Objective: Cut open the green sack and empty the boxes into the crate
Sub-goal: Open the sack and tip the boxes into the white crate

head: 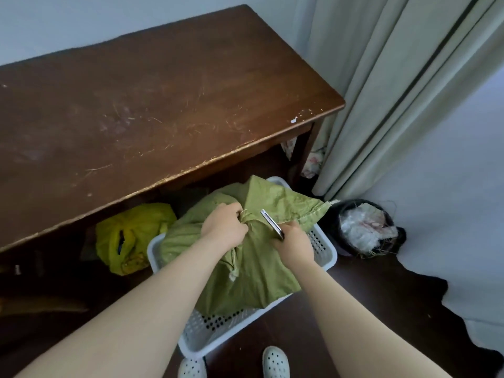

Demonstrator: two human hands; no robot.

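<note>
There are two hands. The left hand (223,227) is closed tight on the bunched, tied neck of the green sack (245,268), where a pale string is knotted. The right hand (294,245) is wrapped around the handle of one knife (271,223). The knife's blade points up and a bit to the left, away from the person, and its tip is just beside the tied neck.

There is one green sack. It sits inside one white crate (207,334) with little holes in its sides. The crate is on the dark floor. The sack is long from the near left corner of the crate to the far right, and its loose top flap sticks out over the far right rim. The sack fills most of the crate. No boxes show; the sack hides what is in it.

Two white shoes (275,361) with holes stand just near the crate. One brown table (163,91) is just behind the crate. One yellow bag (131,238) lies under the table, left of the crate. One black bin (362,227) full of trash stands right of the crate. A pale curtain (395,91) hangs behind the bin.
</note>
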